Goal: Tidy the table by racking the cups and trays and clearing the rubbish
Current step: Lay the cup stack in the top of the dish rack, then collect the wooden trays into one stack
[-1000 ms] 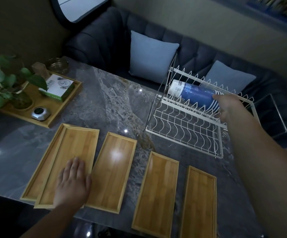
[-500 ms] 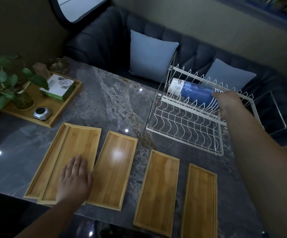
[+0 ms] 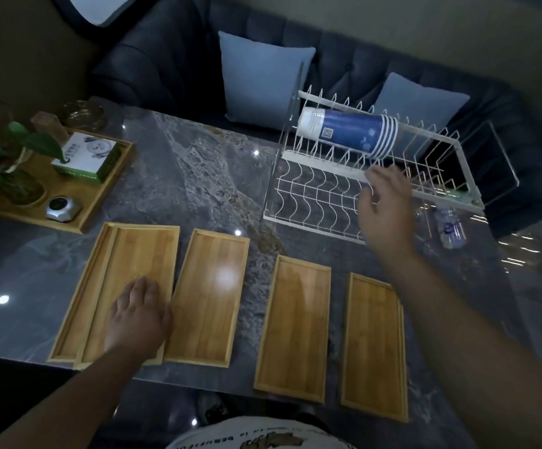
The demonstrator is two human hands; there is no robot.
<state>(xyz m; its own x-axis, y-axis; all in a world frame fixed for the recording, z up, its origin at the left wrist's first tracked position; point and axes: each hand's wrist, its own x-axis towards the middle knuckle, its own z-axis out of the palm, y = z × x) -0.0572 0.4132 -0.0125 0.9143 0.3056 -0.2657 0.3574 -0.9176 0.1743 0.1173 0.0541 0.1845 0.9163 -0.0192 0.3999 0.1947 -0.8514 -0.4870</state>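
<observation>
The stack of blue paper cups (image 3: 349,132) already lies on its side on the upper tier of the white wire rack (image 3: 311,202). The right hand (image 3: 384,205) hovers in front of the rack, fingers loose, holding nothing. The left hand (image 3: 136,314) rests flat on the leftmost of the bamboo trays (image 3: 133,286); all the trays still lie on the table (image 3: 198,176), and a crumpled plastic bottle (image 3: 451,228) beside the rack awaits clearing.

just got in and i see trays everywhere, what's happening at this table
A person is tidying the table. A nested stack of blue paper cups lies on its side on the upper tier of the white wire rack. The right hand hangs open in front of the rack, holding nothing. The left hand rests flat on the leftmost bamboo trays, two of them overlapping. Three more trays lie singly along the table's near edge, none racked yet. A crumpled plastic bottle lies right of the rack.
</observation>
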